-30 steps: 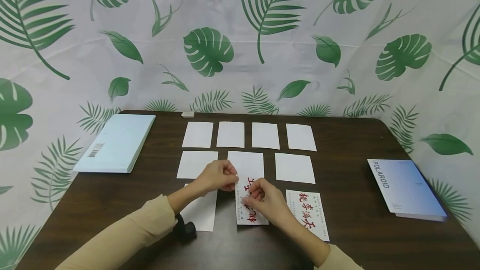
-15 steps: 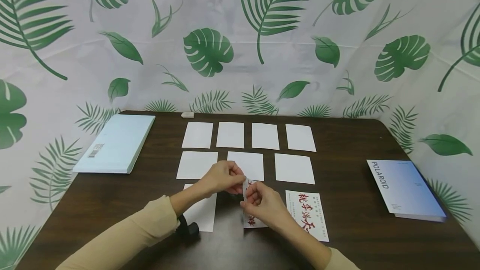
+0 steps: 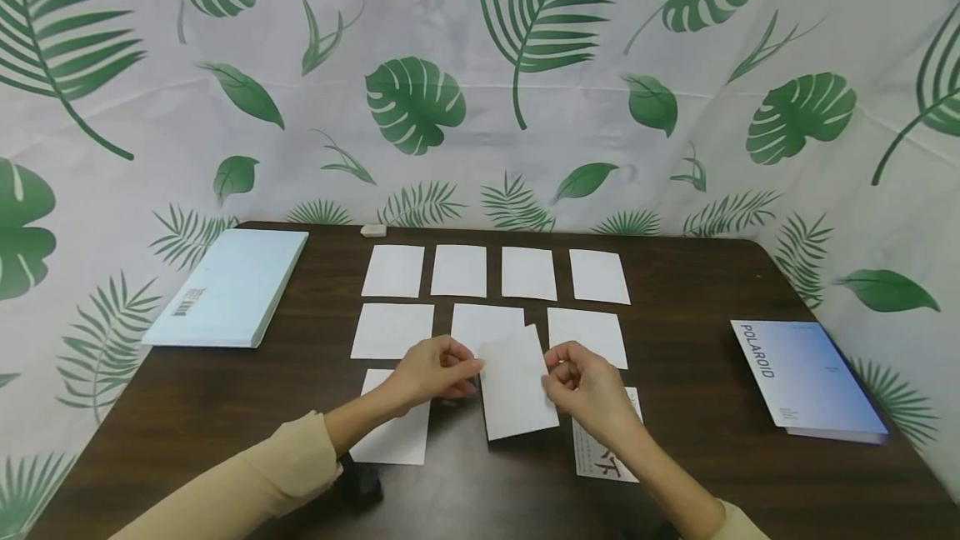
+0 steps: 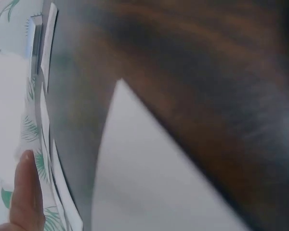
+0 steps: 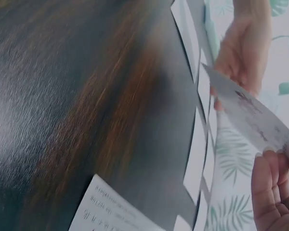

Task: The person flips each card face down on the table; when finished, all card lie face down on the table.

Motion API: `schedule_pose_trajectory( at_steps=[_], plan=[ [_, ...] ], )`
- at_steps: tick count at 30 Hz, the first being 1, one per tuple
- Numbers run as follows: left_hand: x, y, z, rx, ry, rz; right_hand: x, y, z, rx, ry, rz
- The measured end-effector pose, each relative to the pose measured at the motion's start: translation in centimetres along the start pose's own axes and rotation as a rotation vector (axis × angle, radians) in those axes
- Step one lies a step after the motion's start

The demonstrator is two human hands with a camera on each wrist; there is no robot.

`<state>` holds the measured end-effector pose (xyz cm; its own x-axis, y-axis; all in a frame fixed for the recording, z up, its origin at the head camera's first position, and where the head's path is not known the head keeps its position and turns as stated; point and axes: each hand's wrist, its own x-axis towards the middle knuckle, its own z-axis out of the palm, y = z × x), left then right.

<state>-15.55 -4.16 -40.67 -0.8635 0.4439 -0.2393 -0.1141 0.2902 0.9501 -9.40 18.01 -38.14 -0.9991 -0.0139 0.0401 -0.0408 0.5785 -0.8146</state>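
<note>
A card (image 3: 517, 386), held tilted over the near middle of the table, shows its blank white back in the head view. Its underside carries red print, visible in the right wrist view. My right hand (image 3: 588, 386) pinches its right edge between thumb and fingers. At the opposite edge, my left hand (image 3: 435, 369) holds it with the thumb tip at the border. Beneath my right forearm lies a printed card (image 3: 600, 452) with red characters, partly covered. A blank card (image 3: 397, 432) lies under my left wrist.
Farther back are two rows of white cards, including one at the back left (image 3: 393, 271) and one at mid right (image 3: 588, 336). A pale blue box (image 3: 232, 286) lies left, a blue POLAROID booklet (image 3: 810, 377) right. A small white block (image 3: 373, 231) sits at the rear edge.
The card in my hands has turned over from its red-printed face to its blank back, now raised and tilted. My right hand has moved right and slightly up.
</note>
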Motion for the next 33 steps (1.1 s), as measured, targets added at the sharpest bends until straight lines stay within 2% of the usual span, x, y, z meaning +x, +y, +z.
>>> schedule_pose_trajectory(
  at_steps=[5,8,11,15,20,33],
  plan=[
    [-0.5,-0.7,0.0,-0.008,-0.019,0.014,0.1,0.8,0.2,0.098,0.044,0.043],
    [-0.8,-0.9,0.1,-0.021,-0.029,0.024,0.1,1.4,0.9,0.176,0.037,0.074],
    [-1.0,-1.2,0.1,-0.005,-0.019,0.030,0.1,2.1,1.7,0.207,0.011,0.110],
    [-1.3,-1.7,0.0,0.081,-0.013,0.020,0.1,3.3,2.7,0.156,-0.056,0.118],
    [-1.3,-2.3,-0.1,0.185,-0.050,0.001,-0.1,4.4,3.3,0.040,-0.132,0.068],
    [-0.9,-1.9,0.1,0.388,-0.128,-0.004,0.3,4.3,3.5,-0.127,-0.210,0.012]
  ],
)
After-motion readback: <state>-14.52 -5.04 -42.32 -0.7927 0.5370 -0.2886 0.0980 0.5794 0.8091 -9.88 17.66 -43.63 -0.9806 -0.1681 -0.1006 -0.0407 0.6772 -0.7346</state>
